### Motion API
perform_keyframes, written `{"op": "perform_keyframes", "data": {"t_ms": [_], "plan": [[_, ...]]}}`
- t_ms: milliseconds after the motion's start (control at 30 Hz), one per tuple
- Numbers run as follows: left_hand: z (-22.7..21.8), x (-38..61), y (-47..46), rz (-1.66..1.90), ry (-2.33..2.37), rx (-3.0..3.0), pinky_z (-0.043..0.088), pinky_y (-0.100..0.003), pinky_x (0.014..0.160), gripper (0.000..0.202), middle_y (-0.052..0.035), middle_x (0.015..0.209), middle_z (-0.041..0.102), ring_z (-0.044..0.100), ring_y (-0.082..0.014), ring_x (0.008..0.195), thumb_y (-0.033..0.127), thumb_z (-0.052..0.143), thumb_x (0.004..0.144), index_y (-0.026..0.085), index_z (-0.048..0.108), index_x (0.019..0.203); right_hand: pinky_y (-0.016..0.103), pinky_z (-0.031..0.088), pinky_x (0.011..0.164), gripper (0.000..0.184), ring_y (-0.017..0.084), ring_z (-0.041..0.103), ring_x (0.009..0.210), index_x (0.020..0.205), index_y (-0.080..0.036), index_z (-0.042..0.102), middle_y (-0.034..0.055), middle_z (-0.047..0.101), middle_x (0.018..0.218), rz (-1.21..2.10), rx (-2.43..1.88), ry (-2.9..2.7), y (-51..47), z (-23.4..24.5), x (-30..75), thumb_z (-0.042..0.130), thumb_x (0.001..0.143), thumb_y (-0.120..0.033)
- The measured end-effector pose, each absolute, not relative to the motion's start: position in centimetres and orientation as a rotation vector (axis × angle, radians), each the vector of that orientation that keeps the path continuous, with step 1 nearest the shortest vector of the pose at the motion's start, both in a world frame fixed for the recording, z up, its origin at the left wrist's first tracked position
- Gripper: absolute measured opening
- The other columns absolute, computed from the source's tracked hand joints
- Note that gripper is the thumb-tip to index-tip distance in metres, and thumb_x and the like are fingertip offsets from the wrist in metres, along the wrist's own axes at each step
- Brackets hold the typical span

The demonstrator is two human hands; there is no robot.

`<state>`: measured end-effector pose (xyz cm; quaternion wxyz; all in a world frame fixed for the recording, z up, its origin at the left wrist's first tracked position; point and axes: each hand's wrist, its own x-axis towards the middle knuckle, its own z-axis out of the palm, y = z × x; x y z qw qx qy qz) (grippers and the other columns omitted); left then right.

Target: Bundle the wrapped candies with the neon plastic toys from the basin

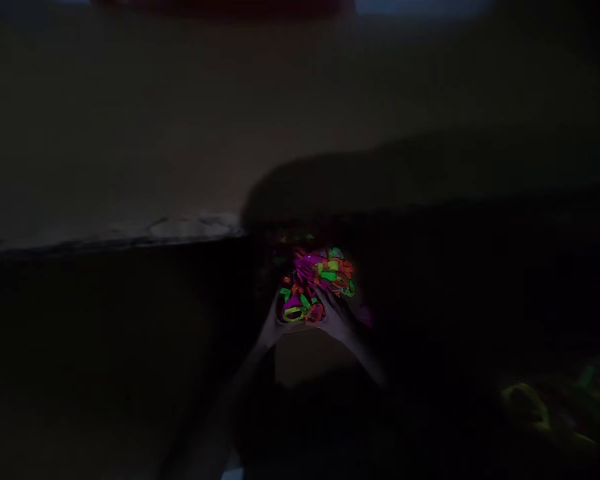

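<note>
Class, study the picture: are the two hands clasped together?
No, the left hand and right hand are apart, with brightly coloured pieces between them.

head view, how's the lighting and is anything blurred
Head view: very dark overall, the colourful pieces brightest; left hand and right hand dim; large rounded shadow above them in frame; yellow loop at lower right faint and blurry.

In this gloom, a broad grey-brown surface [130, 120] fills the upper frame, a blurred dark-red shape [230, 7] at the top edge, a pale bluish strip [425, 6] right of that. A ragged whitish band [200, 226] trims the surface's lower edge, centre left.
</note>
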<state>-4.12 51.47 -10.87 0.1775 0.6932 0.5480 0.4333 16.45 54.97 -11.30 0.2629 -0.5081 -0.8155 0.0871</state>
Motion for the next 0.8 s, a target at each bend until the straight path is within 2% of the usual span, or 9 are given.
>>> {"op": "perform_keyframes", "data": {"t_ms": [133, 267, 333, 467, 600, 700, 800], "plan": [[-11.0, -2.7, 52.3, 1.238, 1.474, 1.941, 0.038, -0.042, 0.105, 0.085, -0.0123, 0.143, 0.04, 0.042, -0.029, 0.13, 0.042, 0.071, 0.074, 0.023, 0.025, 0.143, 0.045, 0.04, 0.095, 0.094, 0.034, 0.042, 0.124, 0.146, -0.029, 0.022, 0.013, 0.032, 0.146, 0.256, -1.357, -2.276, 56.2, -10.3, 17.1, 0.069, 0.069, -0.054], [-11.1, -1.8, 53.3, 1.24, 1.402, 1.927, 0.041, -0.039, 0.102, 0.092, -0.0122, 0.14, 0.045, 0.048, -0.0251, 0.124, 0.031, 0.07, 0.075, 0.023, 0.013, 0.146, 0.041, 0.039, 0.097, 0.09, 0.03, 0.045, 0.122, 0.146, -0.028, 0.02, 0.0121, 0.043, 0.138, 0.272, -1.338, -2.301, 56.7, -9.6, 16.6, 0.067, 0.072, -0.049], [-11.2, -1.7, 53.5, 1.246, 1.406, 1.93, 0.04, -0.041, 0.103, 0.088, -0.0131, 0.139, 0.044, 0.048, -0.0258, 0.124, 0.026, 0.069, 0.074, 0.022, 0.016, 0.145, 0.04, 0.038, 0.098, 0.085, 0.028, 0.046, 0.12, 0.146, -0.027, 0.021, 0.0119, 0.048, 0.134, 0.285, -1.324, -2.303, 56.6, -9.5, 16.0, 0.065, 0.075, -0.045], [-10.5, -1.4, 53.7, 1.26, 1.453, 1.962, 0.034, -0.045, 0.107, 0.072, -0.0143, 0.137, 0.041, 0.042, -0.0293, 0.127, 0.02, 0.068, 0.072, 0.02, 0.035, 0.136, 0.039, 0.039, 0.096, 0.072, 0.027, 0.05, 0.116, 0.143, -0.028, 0.03, 0.0102, 0.05, 0.132, 0.316, -1.301, -2.298, 56.4, -9.5, 15.3, 0.06, 0.078, -0.033], [-8.8, -0.8, 53.8, 1.252, 1.469, 1.986, 0.044, -0.04, 0.1, 0.049, -0.0101, 0.128, 0.046, 0.053, -0.0236, 0.116, 0.02, 0.058, 0.08, 0.023, 0.044, 0.127, 0.038, 0.045, 0.088, 0.063, 0.027, 0.055, 0.11, 0.137, -0.024, 0.04, 0.0111, 0.05, 0.132, 0.354, -1.309, -2.266, 56.4, -9.6, 15.5, 0.058, 0.077, -0.025], [-7.7, -0.7, 53.8, 1.222, 1.452, 1.994, 0.05, -0.036, 0.094, 0.048, -0.0091, 0.122, 0.05, 0.058, -0.0214, 0.11, 0.019, 0.058, 0.08, 0.022, 0.044, 0.126, 0.038, 0.045, 0.091, 0.061, 0.028, 0.053, 0.114, 0.133, -0.021, 0.045, 0.0126, 0.05, 0.132, 0.386, -1.297, -2.235, 56.5, -9.8, 15.3, 0.059, 0.074, -0.022], [-6.7, -1.1, 53.5, 1.205, 1.427, 1.992, 0.051, -0.033, 0.091, 0.055, -0.01, 0.125, 0.05, 0.058, -0.0207, 0.111, 0.017, 0.06, 0.077, 0.021, 0.043, 0.129, 0.041, 0.041, 0.098, 0.06, 0.029, 0.049, 0.12, 0.13, -0.017, 0.048, 0.0141, 0.051, 0.133, 0.404, -1.263, -2.206, 56.4, -9.6, 14.8, 0.062, 0.072, -0.021]]}}
